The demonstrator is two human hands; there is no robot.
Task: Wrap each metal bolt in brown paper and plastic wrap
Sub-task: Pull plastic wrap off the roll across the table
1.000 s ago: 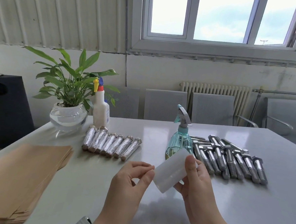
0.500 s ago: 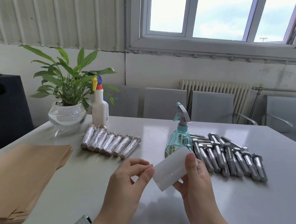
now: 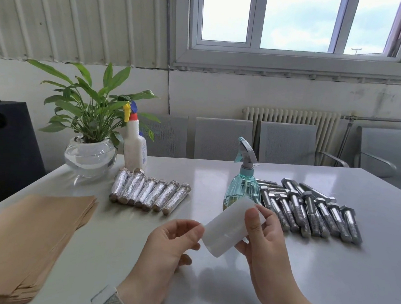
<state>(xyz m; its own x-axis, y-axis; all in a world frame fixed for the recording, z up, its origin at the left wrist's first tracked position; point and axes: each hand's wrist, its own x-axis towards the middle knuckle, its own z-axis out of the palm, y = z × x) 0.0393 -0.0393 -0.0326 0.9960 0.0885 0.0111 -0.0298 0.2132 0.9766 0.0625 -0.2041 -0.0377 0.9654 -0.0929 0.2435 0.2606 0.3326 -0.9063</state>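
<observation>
A glossy white rectangular table (image 3: 329, 267) fills the lower part of the view and bears everything else. Taking the teal translucent plastic spray bottle (image 3: 242, 189) standing mid-table as the landmark: far to its left and nearer the person lies a thick stack of brown paper sheets (image 3: 22, 241), reaching the table's left edge. Behind and to the left of the bottle stands a green leafy plant in a round clear glass bowl (image 3: 92, 134), and just right of that bowl a white plastic squeeze bottle with a red, yellow and blue cap (image 3: 135, 145). Just right of the spray bottle, some touching its base, lies a heap of bare silver hex-head metal bolts (image 3: 309, 209), side by side and partly stacked. To the bottle's left, between it and the plant, a row of wrapped bolts in shiny plastic with brown paper showing at the ends (image 3: 148, 193) lie touching one another.

In front of the bottle, raised above the table, the right hand (image 3: 263, 237) grips a white roll of plastic wrap (image 3: 228, 227), thumb on its front face and fingers curled behind. The left hand (image 3: 168, 244) sits at the roll's lower left end, thumb and forefinger pinching at its edge. A pale watch strap (image 3: 109, 299) circles the left wrist.
</observation>
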